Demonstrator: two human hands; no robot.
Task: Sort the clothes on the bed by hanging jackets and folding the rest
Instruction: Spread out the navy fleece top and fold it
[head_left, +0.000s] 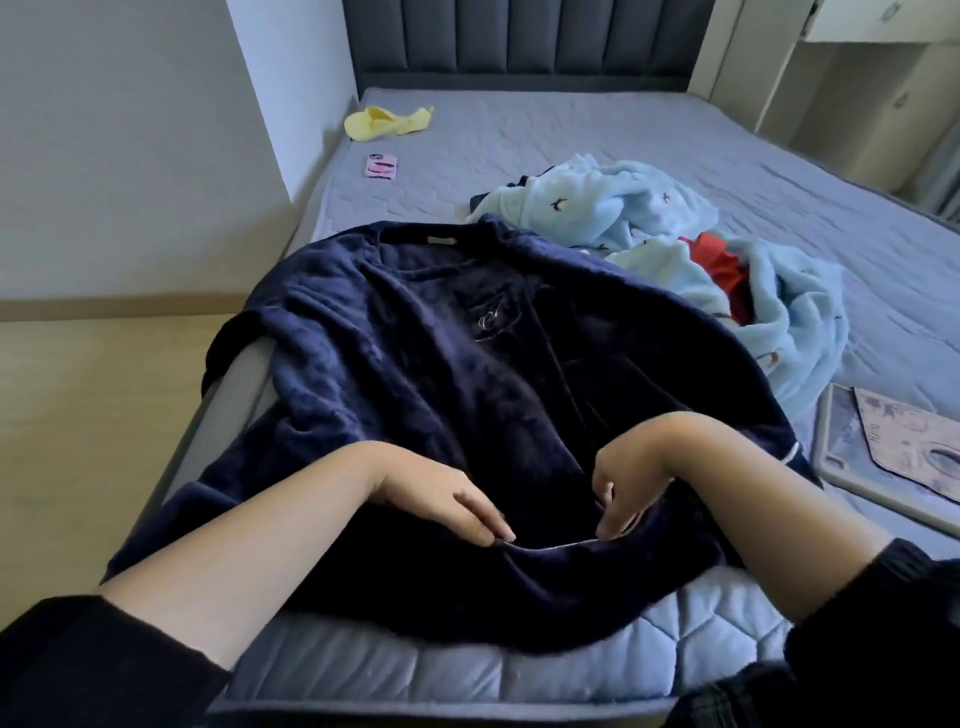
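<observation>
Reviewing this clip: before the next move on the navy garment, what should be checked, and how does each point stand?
1. Navy garment spread front-up on bed: ok.
2. Its sleeve within the mattress: not ok, it hangs over the left edge.
3. Left hand on hem: ok.
4. Right hand gripping hem: cannot tell.
5. Clear of light blue fleece: not ok, they touch.
</observation>
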